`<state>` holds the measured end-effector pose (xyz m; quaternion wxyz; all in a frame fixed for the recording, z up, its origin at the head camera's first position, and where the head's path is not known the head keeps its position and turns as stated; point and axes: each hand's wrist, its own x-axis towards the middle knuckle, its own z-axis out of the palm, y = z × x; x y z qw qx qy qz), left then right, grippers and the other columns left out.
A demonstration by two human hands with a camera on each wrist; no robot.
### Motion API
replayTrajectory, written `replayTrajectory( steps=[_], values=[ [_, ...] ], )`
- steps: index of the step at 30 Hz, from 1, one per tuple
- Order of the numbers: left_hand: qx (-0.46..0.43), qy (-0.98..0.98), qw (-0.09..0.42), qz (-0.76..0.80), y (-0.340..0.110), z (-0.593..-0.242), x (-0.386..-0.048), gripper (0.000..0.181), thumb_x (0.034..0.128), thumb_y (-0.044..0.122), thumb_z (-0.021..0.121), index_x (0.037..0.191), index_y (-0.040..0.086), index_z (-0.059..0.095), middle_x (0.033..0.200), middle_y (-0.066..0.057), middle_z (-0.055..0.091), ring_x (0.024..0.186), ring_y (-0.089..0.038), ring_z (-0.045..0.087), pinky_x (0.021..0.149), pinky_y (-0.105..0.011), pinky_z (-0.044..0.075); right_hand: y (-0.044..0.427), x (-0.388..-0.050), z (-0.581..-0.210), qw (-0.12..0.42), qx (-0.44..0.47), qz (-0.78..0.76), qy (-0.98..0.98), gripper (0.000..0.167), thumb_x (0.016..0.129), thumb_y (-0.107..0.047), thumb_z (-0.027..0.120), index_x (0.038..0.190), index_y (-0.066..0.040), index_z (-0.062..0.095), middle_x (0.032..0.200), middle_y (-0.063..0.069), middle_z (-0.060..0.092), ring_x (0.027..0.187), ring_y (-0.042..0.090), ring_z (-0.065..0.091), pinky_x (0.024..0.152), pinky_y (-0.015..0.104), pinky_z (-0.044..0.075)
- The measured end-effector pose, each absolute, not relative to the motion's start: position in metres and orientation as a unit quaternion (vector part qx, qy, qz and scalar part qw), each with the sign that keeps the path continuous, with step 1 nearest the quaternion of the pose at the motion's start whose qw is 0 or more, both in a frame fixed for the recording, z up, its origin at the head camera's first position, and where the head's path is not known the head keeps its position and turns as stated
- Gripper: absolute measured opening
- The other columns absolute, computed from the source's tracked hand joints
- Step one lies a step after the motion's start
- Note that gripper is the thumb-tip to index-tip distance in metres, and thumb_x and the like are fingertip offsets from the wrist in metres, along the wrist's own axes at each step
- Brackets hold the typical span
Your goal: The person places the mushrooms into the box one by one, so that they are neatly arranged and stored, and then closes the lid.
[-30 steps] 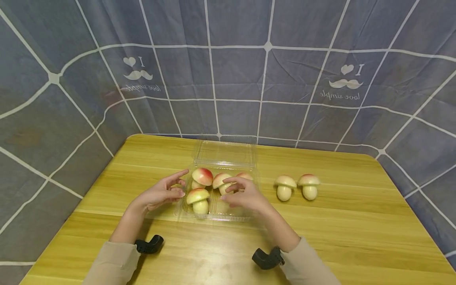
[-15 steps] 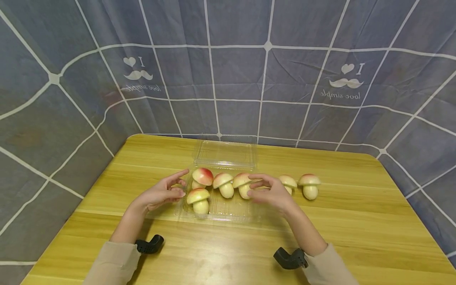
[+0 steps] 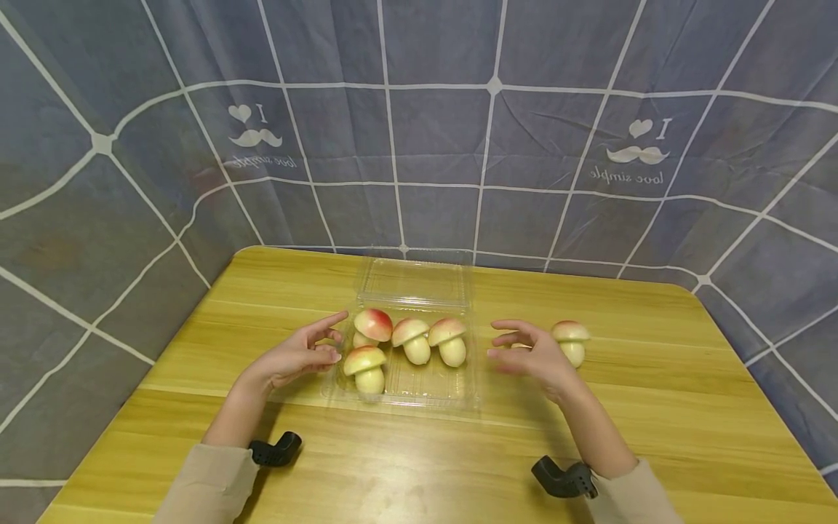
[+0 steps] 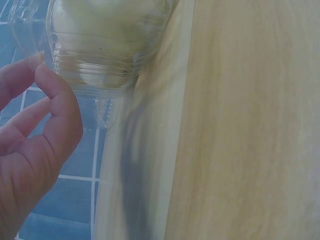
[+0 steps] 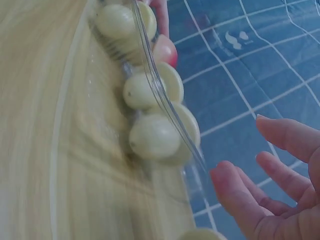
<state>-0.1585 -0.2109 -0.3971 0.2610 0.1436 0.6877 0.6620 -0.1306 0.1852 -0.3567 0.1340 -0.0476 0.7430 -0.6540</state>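
Observation:
Mushroom-shaped pieces with cream stems and red-tinged caps sit in a clear plastic clamshell box, its lid tipped back. The left mushrooms are a red-capped one and one in front. Two more, a middle mushroom and a right mushroom, stand beside them. My left hand is at the box's left edge, thumb and fingers apart; in the left wrist view its fingertips meet the rim. Right of the box, my right hand has loosely bent fingers, mostly hiding one mushroom. Another mushroom stands behind it.
The raised clear lid leans toward the back of the wooden table. A grey-blue curtain with white lines hangs around the table. Black wrist cameras sit on both forearms, including the right camera.
My right hand has left the right mushroom in the box and moved right, to the mushrooms on the table. My left hand stays at the box edge.

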Motion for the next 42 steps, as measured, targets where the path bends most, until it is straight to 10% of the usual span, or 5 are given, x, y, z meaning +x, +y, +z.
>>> replayTrajectory(
  steps=[42],
  values=[
    [0.144,0.683,0.267,0.664,-0.211,-0.396,-0.159,0.079,0.0880,-0.003,0.056,0.150,0.007,0.009,0.114,-0.016,0.033,0.072,-0.009,0.046,0.066,-0.021,0.044,0.298,-0.127,-0.358,0.073,-0.015,-0.621,0.780,0.055,0.086,-0.006,0.066,0.134,0.001,0.041,0.103,0.001,0.057,0.086,0.013,0.064,0.076,0.031,0.053]
  ],
)
